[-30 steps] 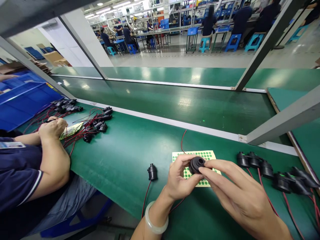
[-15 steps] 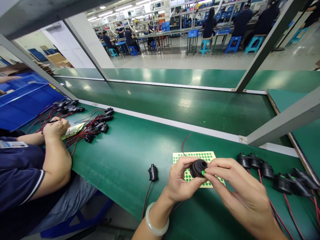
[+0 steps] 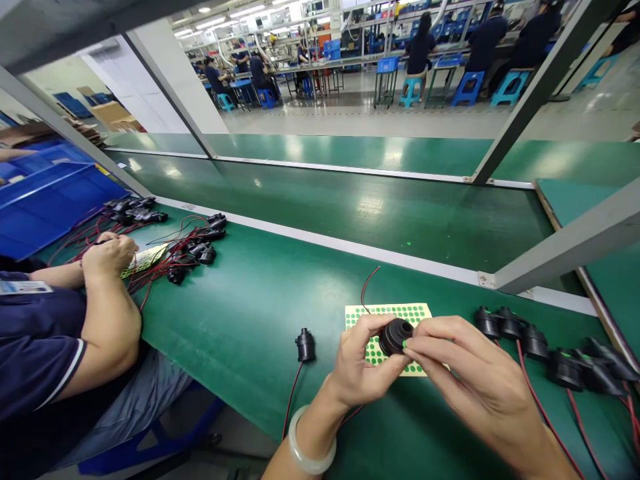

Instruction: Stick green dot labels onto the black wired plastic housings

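My left hand point(image 3: 367, 360) grips a round black ribbed part point(image 3: 394, 335), thumb below and fingers behind, with its holed end facing up and to the right. At its right edge, my right hand point(image 3: 470, 373) pinches a small green round sticker point(image 3: 405, 344) between thumb and fingertips, against or very near the black surface. Under both hands lies a pale yellow sheet of green dot stickers point(image 3: 420, 311), partly covered. Left of my left hand, another black part point(image 3: 305, 345) with a red wire stands on the green table.
Several black parts with red wires point(image 3: 533, 340) lie at the right, some bearing green dots. At the left, a co-worker's hand point(image 3: 107, 257) works beside a pile of wired parts point(image 3: 200, 250) and a blue bin point(image 3: 45, 203). A grey metal post point(image 3: 570, 237) rises at the right.
My right fingertips have closed in over the green sticker at the black part's edge, so less of it shows. My left hand keeps its hold almost unmoved.
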`<action>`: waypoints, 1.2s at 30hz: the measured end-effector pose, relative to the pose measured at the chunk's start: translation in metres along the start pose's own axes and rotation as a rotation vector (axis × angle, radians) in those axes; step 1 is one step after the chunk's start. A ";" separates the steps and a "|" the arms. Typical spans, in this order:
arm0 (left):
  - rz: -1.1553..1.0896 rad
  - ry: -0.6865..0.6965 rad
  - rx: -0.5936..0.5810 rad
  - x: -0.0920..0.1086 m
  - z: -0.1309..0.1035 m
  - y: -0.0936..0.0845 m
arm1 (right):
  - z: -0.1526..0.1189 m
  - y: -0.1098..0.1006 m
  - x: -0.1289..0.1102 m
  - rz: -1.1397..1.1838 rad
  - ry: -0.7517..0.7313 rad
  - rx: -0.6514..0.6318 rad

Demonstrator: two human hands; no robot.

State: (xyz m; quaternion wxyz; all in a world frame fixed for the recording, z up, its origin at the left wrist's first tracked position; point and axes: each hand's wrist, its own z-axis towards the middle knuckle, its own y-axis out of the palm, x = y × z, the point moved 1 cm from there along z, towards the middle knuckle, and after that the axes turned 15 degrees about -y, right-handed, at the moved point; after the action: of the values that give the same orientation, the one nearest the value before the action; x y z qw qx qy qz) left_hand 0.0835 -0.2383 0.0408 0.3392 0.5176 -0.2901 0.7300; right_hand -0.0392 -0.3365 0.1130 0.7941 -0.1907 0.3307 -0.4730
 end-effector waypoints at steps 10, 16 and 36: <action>-0.208 -0.143 -0.010 0.006 0.003 0.004 | -0.001 -0.003 0.006 0.106 0.061 0.126; -0.362 -0.176 -0.080 0.012 0.004 0.004 | -0.002 -0.016 0.002 0.006 0.041 0.086; 0.379 0.063 0.291 0.027 -0.003 -0.039 | -0.026 -0.028 0.013 -0.183 0.088 0.136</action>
State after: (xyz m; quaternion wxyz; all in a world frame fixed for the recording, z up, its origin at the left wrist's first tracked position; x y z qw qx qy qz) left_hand 0.1064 -0.2078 0.0689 0.1267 0.4741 -0.2630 0.8306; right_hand -0.0709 -0.3611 0.1079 0.7433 -0.1446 0.3136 -0.5729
